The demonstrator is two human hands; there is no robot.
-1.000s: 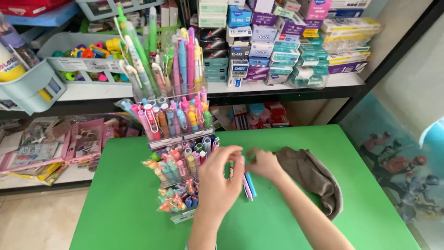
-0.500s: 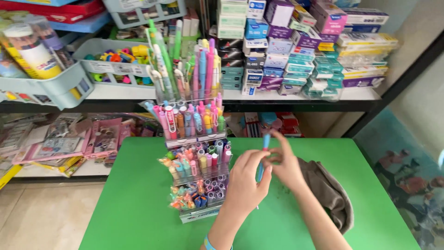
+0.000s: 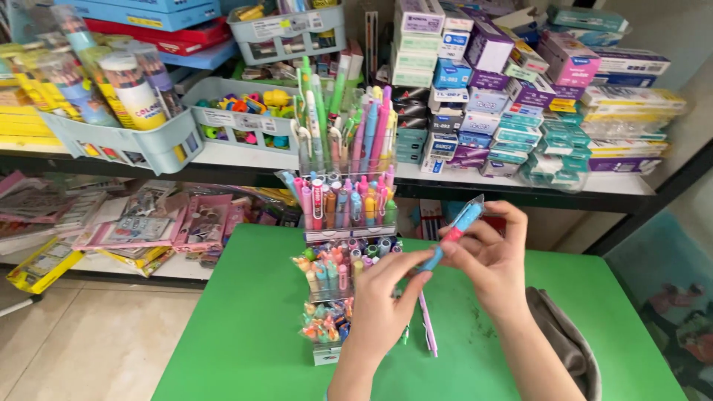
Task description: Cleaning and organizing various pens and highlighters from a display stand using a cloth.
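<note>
Here, a slim blue pen in clear wrapping (image 3: 454, 230) is held above the green surface (image 3: 245, 327), slanting up to the right. Its lower end is pinched by left hand (image 3: 386, 297) fingers; its upper part is gripped by right hand (image 3: 494, 256) fingers.

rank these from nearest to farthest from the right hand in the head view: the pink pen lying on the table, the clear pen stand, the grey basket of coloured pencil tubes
From the right hand:
1. Pink pen, lying on the green table just below and left of the hand.
2. Clear pen stand, further left on the table.
3. Grey basket, far left, up on the shelf.
</note>
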